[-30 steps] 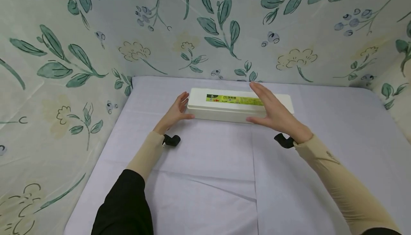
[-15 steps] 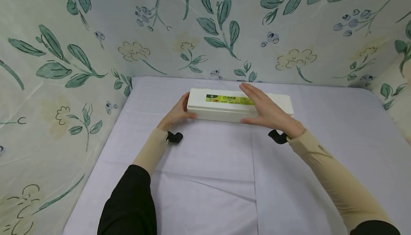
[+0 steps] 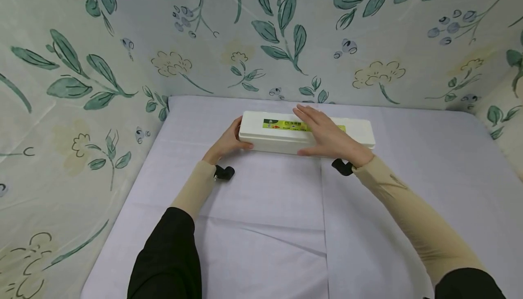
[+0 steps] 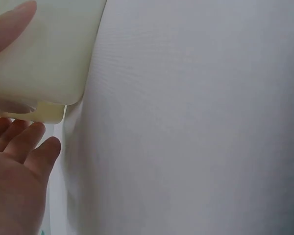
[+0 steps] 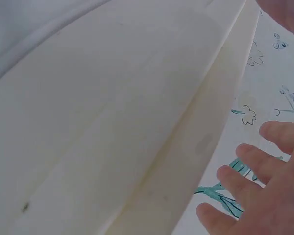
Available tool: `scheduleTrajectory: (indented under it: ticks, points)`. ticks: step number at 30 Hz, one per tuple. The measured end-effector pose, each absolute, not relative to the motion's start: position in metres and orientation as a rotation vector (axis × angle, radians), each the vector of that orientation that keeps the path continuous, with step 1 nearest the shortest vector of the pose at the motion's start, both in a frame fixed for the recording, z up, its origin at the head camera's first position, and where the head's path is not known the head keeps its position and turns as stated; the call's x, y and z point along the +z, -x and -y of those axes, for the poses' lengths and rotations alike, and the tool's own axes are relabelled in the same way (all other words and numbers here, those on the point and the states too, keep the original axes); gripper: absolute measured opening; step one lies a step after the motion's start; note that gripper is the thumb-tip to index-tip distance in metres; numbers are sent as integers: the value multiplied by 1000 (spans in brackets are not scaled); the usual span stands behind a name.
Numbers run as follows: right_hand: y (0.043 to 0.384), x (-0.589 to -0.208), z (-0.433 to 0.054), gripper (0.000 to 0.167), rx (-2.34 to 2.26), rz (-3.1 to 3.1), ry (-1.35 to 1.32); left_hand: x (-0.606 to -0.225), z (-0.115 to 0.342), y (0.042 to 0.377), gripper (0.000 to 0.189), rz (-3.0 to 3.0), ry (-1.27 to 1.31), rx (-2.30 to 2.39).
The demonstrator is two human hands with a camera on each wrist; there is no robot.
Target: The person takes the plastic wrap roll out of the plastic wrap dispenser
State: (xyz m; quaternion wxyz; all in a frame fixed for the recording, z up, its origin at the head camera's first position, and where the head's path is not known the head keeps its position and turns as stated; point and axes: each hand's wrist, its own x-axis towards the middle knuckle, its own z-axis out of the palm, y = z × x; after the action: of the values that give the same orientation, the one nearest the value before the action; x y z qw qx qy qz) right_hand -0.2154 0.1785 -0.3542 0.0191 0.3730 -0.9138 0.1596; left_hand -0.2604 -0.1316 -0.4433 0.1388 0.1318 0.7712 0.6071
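Observation:
A long white cling film box [image 3: 269, 145] with a yellow-green label [image 3: 282, 125] lies on the white-covered table. My left hand [image 3: 227, 141] grips its left end, thumb on the front face and fingers round the end. The left wrist view shows the fingertips [image 4: 50, 143] at the end edge, beside a clear part. My right hand [image 3: 327, 133] spans the box right of its middle with fingers spread, covering part of the label. In the right wrist view its fingertips [image 5: 229, 175] stand apart from the box [image 5: 112, 122].
White cloth [image 3: 261, 199] with creases covers the table. Behind and to the left hangs a floral curtain [image 3: 220, 31], close behind the table's back edge. Black wrist mounts [image 3: 224, 172] sit under both wrists.
My left hand has moved rightward and closed round the box's left end. My right hand has slid left above the box, covering more of the label. The box has stayed in place.

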Motion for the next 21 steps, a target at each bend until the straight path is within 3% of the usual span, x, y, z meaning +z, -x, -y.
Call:
scheduleTrajectory:
  ticks: [21]
  points:
    - [232, -355, -155, 104, 261, 3141, -928, -446, 130, 263, 107, -2343, -377, 1652]
